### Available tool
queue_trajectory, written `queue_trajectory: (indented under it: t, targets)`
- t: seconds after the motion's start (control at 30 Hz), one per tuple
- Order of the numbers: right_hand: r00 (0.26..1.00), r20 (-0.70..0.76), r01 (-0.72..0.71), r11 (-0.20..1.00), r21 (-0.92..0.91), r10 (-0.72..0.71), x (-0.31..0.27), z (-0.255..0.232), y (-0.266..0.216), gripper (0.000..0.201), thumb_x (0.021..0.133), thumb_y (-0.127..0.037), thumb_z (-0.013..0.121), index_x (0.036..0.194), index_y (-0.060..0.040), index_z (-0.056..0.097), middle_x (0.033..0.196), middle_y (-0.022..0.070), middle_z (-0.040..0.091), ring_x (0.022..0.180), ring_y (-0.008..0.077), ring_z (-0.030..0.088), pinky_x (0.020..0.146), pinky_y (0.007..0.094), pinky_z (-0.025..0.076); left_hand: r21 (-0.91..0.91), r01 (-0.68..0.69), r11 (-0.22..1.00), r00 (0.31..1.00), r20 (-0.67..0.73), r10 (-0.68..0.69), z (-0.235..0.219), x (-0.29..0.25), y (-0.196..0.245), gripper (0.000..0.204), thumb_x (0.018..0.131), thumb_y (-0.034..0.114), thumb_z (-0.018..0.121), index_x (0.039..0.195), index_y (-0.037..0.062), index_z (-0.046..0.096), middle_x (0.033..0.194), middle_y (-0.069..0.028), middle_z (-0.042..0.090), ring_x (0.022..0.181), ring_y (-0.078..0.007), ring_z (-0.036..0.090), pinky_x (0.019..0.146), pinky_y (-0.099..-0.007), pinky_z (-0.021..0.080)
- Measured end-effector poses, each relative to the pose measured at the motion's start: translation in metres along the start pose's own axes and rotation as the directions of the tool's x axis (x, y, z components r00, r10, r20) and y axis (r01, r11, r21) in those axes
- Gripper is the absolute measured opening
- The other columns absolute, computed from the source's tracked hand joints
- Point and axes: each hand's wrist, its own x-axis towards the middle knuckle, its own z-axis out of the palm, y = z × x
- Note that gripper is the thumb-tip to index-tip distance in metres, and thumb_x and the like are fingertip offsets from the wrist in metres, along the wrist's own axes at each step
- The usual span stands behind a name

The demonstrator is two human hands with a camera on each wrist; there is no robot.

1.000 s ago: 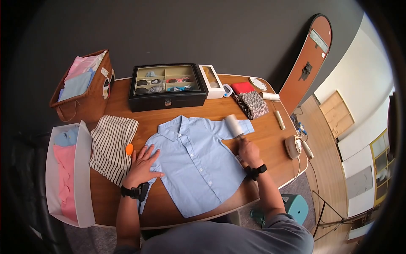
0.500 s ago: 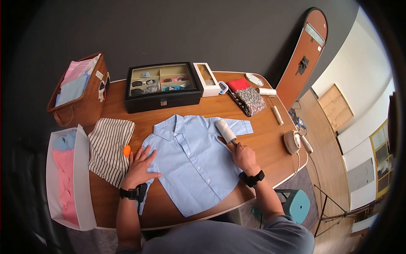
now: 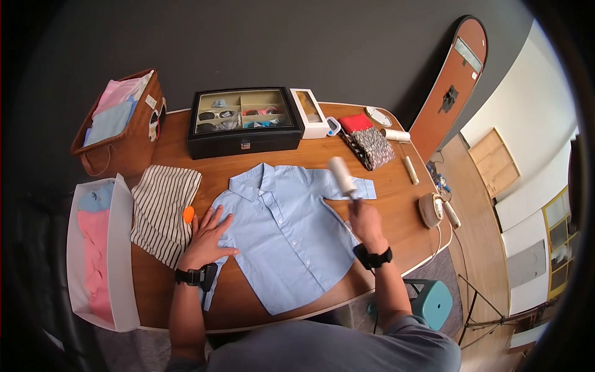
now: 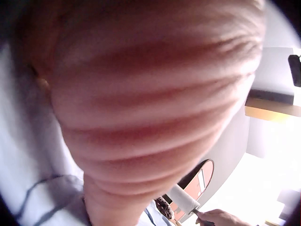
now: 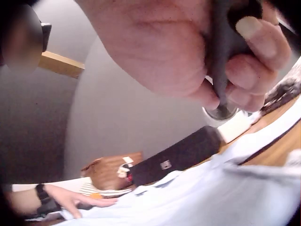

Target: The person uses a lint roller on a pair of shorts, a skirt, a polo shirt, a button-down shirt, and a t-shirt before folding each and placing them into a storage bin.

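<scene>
A light blue button-up shirt lies spread on the wooden table, its collar toward the back. My left hand rests with fingers spread on the sleeve at the shirt's left side. My right hand grips the dark handle of a lint roller, whose white roll overlaps the sleeve on the right in the head view. In the right wrist view the fingers curl round the handle. From the left wrist, the palm fills most of the picture, with the lint roller small beyond it.
Left of the shirt lie a striped garment with an orange disc and a white box of clothes. Behind stand a brown basket and a black glasses case. Folded patterned cloth and a garment steamer sit at right.
The lint roller first came toward the shirt's body, then went back out over the right sleeve with my right hand. My left hand has stayed on the other sleeve.
</scene>
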Motion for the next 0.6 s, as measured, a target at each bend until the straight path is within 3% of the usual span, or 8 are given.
queue_trajectory:
  t: [0.1, 0.2, 0.23, 0.3, 0.37, 0.47, 0.5, 0.6]
  targets:
    - [0.964, 0.099, 0.233, 0.962, 0.141, -0.248, 0.000, 0.007, -0.054, 0.036, 0.097, -0.033, 0.049, 0.093, 0.0011, 0.060, 0.077, 0.0284, 0.064, 0.071, 0.0463, 0.063, 0.061, 0.0559, 0.049, -0.011, 0.008, 1.000, 1.000, -0.002, -0.008, -0.002, 0.000, 0.001, 0.100, 0.068, 0.052, 0.081, 0.151, 0.0167, 0.038, 0.163, -0.0103, 0.016, 0.152, -0.0281, 0.005, 0.119, -0.0555, -0.002]
    - [0.916, 0.113, 0.378, 0.922, 0.082, -0.386, 0.011, 0.048, -0.037, 0.037, 0.097, -0.033, 0.049, 0.092, 0.0013, 0.060, 0.078, 0.0276, 0.066, 0.070, 0.0456, 0.064, 0.061, 0.0560, 0.050, -0.007, 0.032, 0.999, 0.999, 0.002, -0.032, -0.002, 0.002, 0.000, 0.102, 0.067, 0.054, 0.081, 0.151, 0.0176, 0.037, 0.164, -0.0097, 0.014, 0.152, -0.0281, 0.004, 0.119, -0.0553, -0.001]
    - [0.912, 0.114, 0.387, 0.919, 0.082, -0.394, 0.021, 0.053, -0.029, 0.037, 0.097, -0.033, 0.049, 0.092, 0.0013, 0.060, 0.078, 0.0276, 0.066, 0.070, 0.0456, 0.064, 0.061, 0.0560, 0.050, -0.004, 0.036, 0.999, 0.999, 0.002, -0.036, -0.002, 0.001, 0.000, 0.102, 0.066, 0.055, 0.080, 0.152, 0.0181, 0.037, 0.164, -0.0097, 0.014, 0.152, -0.0285, 0.004, 0.119, -0.0553, -0.001]
    - [0.988, 0.112, 0.120, 0.990, -0.078, -0.111, 0.042, 0.053, -0.003, 0.039, 0.097, -0.034, 0.046, 0.089, -0.0005, 0.064, 0.081, 0.0270, 0.068, 0.077, 0.0430, 0.068, 0.069, 0.0522, 0.055, -0.006, 0.046, 0.999, 0.999, 0.003, -0.046, 0.000, 0.000, 0.000, 0.103, 0.066, 0.056, 0.080, 0.152, 0.0185, 0.037, 0.164, -0.0096, 0.014, 0.152, -0.0288, 0.004, 0.119, -0.0554, -0.001]
    - [0.993, -0.029, -0.115, 0.989, -0.091, 0.113, 0.052, 0.045, 0.016, 0.041, 0.098, -0.035, 0.045, 0.087, -0.0006, 0.064, 0.081, 0.0262, 0.069, 0.078, 0.0416, 0.069, 0.069, 0.0507, 0.056, 0.007, 0.045, 0.999, 0.999, 0.011, -0.045, 0.000, 0.001, -0.001, 0.106, 0.066, 0.057, 0.081, 0.153, 0.0186, 0.034, 0.164, -0.0082, 0.013, 0.152, -0.0287, 0.003, 0.119, -0.0560, -0.002]
    - [0.992, -0.062, -0.117, 0.983, -0.140, 0.109, 0.048, 0.031, 0.019, 0.043, 0.098, -0.037, 0.045, 0.087, -0.0004, 0.064, 0.081, 0.0265, 0.069, 0.077, 0.0426, 0.069, 0.068, 0.0512, 0.055, 0.003, 0.031, 1.000, 1.000, 0.003, -0.031, 0.000, 0.000, -0.001, 0.104, 0.068, 0.056, 0.080, 0.153, 0.0185, 0.034, 0.164, -0.0082, 0.014, 0.152, -0.0297, 0.003, 0.118, -0.0565, -0.002]
    - [0.997, 0.001, -0.079, 0.991, -0.104, 0.080, 0.041, 0.031, 0.012, 0.043, 0.099, -0.038, 0.045, 0.090, -0.0003, 0.064, 0.081, 0.0265, 0.069, 0.078, 0.0427, 0.068, 0.068, 0.0521, 0.055, 0.000, 0.033, 0.999, 0.999, 0.003, -0.033, 0.001, 0.001, -0.002, 0.104, 0.068, 0.056, 0.080, 0.153, 0.0185, 0.034, 0.164, -0.0082, 0.014, 0.152, -0.0297, 0.003, 0.118, -0.0565, -0.002]
    - [0.979, 0.115, 0.163, 0.986, 0.046, -0.167, 0.003, 0.023, -0.051, 0.040, 0.099, -0.037, 0.046, 0.094, 0.0001, 0.061, 0.079, 0.0254, 0.068, 0.076, 0.0422, 0.067, 0.067, 0.0521, 0.053, 0.038, 0.001, 0.999, 1.000, -0.011, -0.001, 0.004, 0.000, -0.005, 0.101, 0.069, 0.060, 0.077, 0.152, 0.0181, 0.036, 0.163, -0.0102, 0.015, 0.152, -0.0298, 0.004, 0.119, -0.0556, -0.002]
